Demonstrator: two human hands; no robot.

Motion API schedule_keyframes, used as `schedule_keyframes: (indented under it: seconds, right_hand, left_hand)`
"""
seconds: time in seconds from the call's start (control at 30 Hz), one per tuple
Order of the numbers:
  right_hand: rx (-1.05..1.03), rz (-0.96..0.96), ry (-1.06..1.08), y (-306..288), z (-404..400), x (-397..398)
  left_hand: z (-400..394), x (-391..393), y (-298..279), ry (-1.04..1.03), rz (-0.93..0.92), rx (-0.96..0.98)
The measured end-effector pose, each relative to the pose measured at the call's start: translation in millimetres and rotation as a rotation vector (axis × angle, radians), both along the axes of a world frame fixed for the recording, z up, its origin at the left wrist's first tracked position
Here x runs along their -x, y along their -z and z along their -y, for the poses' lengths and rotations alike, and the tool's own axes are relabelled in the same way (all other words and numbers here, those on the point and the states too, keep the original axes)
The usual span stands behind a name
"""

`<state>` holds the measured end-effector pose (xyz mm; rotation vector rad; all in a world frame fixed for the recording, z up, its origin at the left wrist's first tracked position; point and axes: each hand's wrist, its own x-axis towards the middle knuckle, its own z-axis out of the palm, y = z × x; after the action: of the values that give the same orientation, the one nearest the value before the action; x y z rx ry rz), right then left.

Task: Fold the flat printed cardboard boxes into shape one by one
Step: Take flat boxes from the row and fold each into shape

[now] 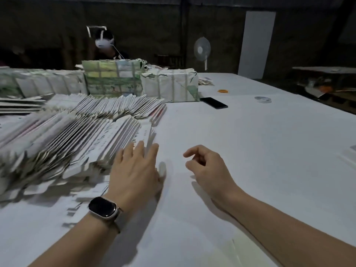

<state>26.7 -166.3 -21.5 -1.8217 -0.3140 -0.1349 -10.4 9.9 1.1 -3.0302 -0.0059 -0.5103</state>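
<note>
Left hand at the stack of flat boxes

The left hand [134,168], fingers straight, seems to touch the near end of the leaning flat boxes [77,139], whose row runs leftward; the right hand [204,164] hovers loosely curled and empty over the white worktop [250,151] in a dim room.

Fanned rows of flat boxes [77,132] lie on the table [250,151] beyond and left of the left hand [134,170], strapped bundles [169,85] behind them, a phone [213,102] far beyond the right hand [206,166].
</note>
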Motion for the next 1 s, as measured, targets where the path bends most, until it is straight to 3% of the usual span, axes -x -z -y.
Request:
schedule_keyframes:
  seconds: [0.1, 0.17, 0.37, 0.47, 0.57, 0.73, 0.9, 1.0]
  right_hand:
    - [-0.019, -0.012, -0.015, 0, 2, 1]
    - [-0.033, -0.022, -0.027, 0, 3, 0]
    - [-0.043, -0.001, -0.045, 2, 4, -2]
    - [-0.083, -0.012, -0.040, 2, 4, -4]
    - [-0.196, -0.059, -0.032, 2, 4, -6]
    - [-0.259, -0.074, 0.041, 1, 4, -7]
    - [-0.328, -0.087, 0.133, -2, 6, -7]
    - [-0.347, -0.122, 0.072, -3, 8, -6]
  left_hand:
    - [-6, -2, -3, 0.017, -0.033, -0.079]
    - [-5, -2, -8, 0.086, -0.007, 0.006]
    - [4, -2, 1, 0.275, 0.310, 0.245]
    - [7, -5, 7, 0.395, 0.444, 0.468]
    - [14, -4, 6, 0.438, 0.549, 0.853]
    - [30, 3, 6, 0.391, 0.279, 1.658]
    - [29, 1, 1, 0.253, 0.182, 1.967]
    - [28, 3, 2, 0.262, 0.064, 2.002]
